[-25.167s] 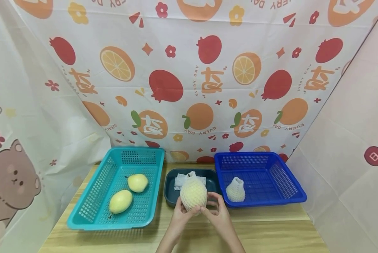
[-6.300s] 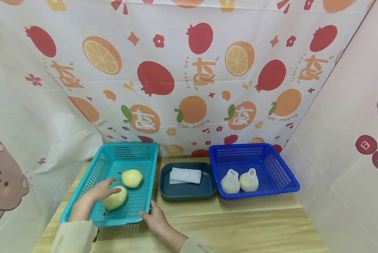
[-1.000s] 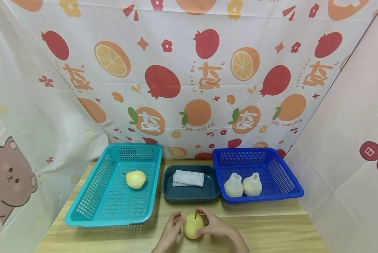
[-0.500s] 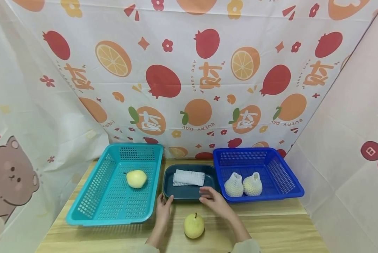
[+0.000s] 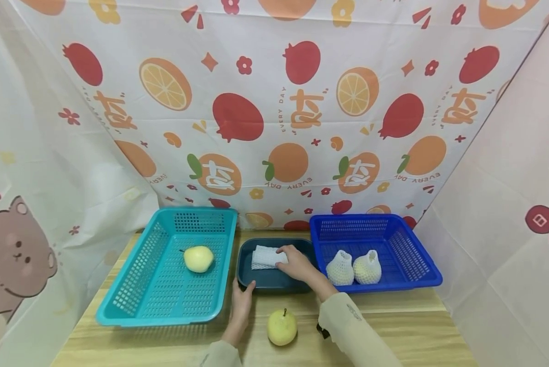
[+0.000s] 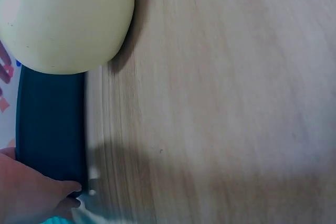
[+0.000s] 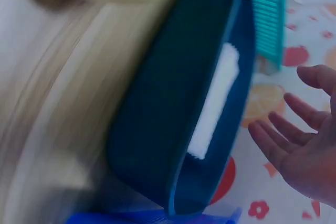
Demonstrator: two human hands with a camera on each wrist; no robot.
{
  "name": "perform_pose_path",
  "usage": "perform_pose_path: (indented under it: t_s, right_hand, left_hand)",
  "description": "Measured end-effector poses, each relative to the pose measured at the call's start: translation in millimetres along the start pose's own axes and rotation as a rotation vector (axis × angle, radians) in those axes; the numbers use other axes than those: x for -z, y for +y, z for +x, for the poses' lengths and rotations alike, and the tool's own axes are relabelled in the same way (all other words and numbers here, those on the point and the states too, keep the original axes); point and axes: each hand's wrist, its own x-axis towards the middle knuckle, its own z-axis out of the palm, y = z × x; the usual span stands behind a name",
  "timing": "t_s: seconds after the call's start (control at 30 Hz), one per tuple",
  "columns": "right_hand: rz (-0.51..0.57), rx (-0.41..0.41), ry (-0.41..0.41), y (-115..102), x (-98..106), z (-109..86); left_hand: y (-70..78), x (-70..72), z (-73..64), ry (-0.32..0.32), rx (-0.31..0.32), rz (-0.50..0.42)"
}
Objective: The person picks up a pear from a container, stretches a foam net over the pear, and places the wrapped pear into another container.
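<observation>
My left hand (image 5: 241, 300) holds the front left corner of the dark teal tray (image 5: 274, 290), thumb on the front wall; the left wrist view shows this hand (image 6: 31, 187) at the tray's end. Over the tray, my right hand (image 5: 297, 263) reaches to the right end of the white foam net sleeves (image 5: 267, 257), which lie flat and stacked. Its fingers (image 7: 294, 116) are spread and hold nothing in the right wrist view. A bare yellow pear (image 5: 282, 327) stands stem up on the table in front of the tray, between my forearms.
A turquoise basket (image 5: 164, 322) on the left has one bare pear (image 5: 198, 259) lying in it. To the right, a blue basket (image 5: 412, 255) contains two pears in foam nets (image 5: 340, 268). A fruit-print cloth (image 5: 274, 127) hangs behind.
Both hands have left the pear, which now stands alone. My left hand has moved to the tray's corner, and my right hand has gone up and left over the foam sleeves.
</observation>
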Motion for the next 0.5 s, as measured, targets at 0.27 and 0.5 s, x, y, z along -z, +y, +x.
perform_pose_path:
  t_s: [0.27,0.5]
  right_hand:
    - [-0.183,-0.105,-0.103,6,-20,20.6]
    - [-0.247,-0.196,-0.062,26,-35,18.6]
  left_hand:
    - [-4.3,1.1,1.7,0.004,-0.017,-0.012]
    - [-2.8,-0.2,1.1,-0.007,-0.016,-0.010]
